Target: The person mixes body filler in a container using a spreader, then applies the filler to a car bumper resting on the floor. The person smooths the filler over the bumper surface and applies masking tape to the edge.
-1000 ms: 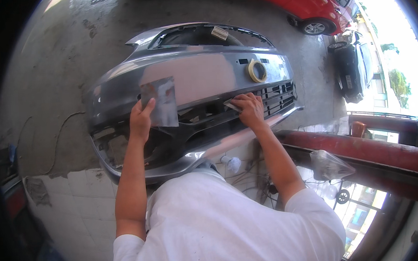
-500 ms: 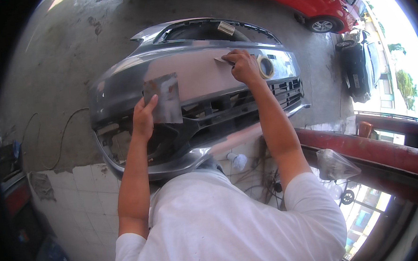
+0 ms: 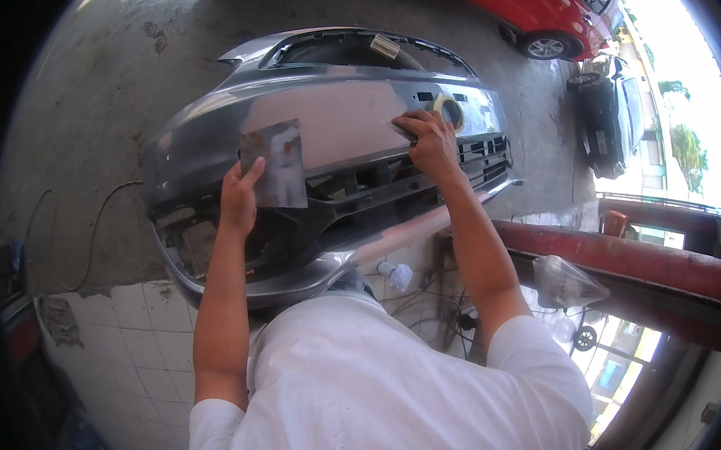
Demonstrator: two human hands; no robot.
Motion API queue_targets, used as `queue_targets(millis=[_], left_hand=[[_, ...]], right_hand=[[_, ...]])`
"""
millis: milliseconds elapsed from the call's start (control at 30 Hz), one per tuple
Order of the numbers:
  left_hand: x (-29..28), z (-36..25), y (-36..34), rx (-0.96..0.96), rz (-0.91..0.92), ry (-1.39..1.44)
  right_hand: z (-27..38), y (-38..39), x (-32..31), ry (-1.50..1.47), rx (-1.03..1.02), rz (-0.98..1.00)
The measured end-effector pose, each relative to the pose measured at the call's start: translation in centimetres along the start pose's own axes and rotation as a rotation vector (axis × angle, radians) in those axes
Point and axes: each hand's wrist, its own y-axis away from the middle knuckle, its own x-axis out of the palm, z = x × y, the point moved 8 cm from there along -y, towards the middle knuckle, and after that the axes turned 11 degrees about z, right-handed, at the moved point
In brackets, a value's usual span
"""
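Note:
A grey car bumper [image 3: 197, 140] stretches across in front of me, with a pinkish filler patch [image 3: 342, 116] over its middle. My left hand [image 3: 241, 194] is closed on the edge of a flat, stained metal plate [image 3: 272, 168], thumb on top, held over the bumper's near left part. In my right hand [image 3: 435, 144] is a small scraper [image 3: 394, 126], its thin pale blade pointing left at the patch's right end. Whether the blade touches the surface, I cannot tell. Close beyond that hand, a roll of masking tape [image 3: 439, 104] rests on the bumper.
A pale block [image 3: 384, 46] sits at the bumper's far opening. Beyond are a red car [image 3: 520, 9] and a dark car [image 3: 608, 122]. A red beam [image 3: 590, 245] and a plastic-wrapped cone [image 3: 567, 281] stand at right. A cable [image 3: 99, 214] lies on the left floor.
My right hand with the scraper has come nearer to me, from the patch's upper right to its lower right. My left hand still holds the plate. The whole view has shifted slightly.

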Motion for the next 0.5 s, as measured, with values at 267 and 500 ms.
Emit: queue_targets(millis=[267,500], left_hand=[[0.1,-0.3,0.2,-0.003,0.013,-0.007],[0.4,-0.8,0.7,-0.041,-0.018,0.027]], right_hand=[[1.0,-8.6,1.1,-0.013,0.052,0.13],[3.2,3.0,4.6,-0.028,-0.087,-0.133]])
